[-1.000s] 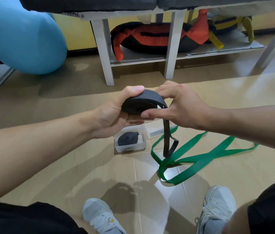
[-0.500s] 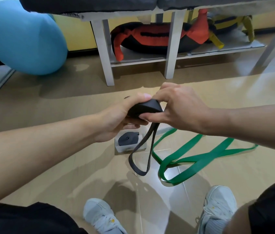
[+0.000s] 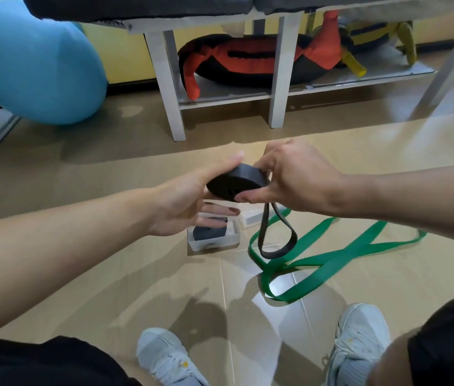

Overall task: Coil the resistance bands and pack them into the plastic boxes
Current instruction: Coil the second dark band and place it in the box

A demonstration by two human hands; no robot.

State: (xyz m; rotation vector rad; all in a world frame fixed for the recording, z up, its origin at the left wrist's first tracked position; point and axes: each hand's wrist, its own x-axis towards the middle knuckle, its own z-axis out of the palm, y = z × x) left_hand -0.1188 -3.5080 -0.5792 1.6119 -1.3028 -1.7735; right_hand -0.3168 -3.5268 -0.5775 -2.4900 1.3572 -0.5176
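A black resistance band, mostly wound into a flat coil, is in the air between both hands. My left hand cups the coil from the left, thumb on top. My right hand pinches the coil's right edge. The band's loose end hangs as a loop below the right hand. On the floor underneath, a clear plastic box holds another coiled black band. A second clear box lies just right of it, partly hidden. A green band lies uncoiled on the floor to the right.
A white bench leg and shelf with a red and black bag stand ahead. A blue exercise ball is at the left. My two grey shoes are near the bottom edge on the tiled floor.
The coil has been turned between my hands and now lies flatter. The hanging loop swung from left of the coil to under my right hand.
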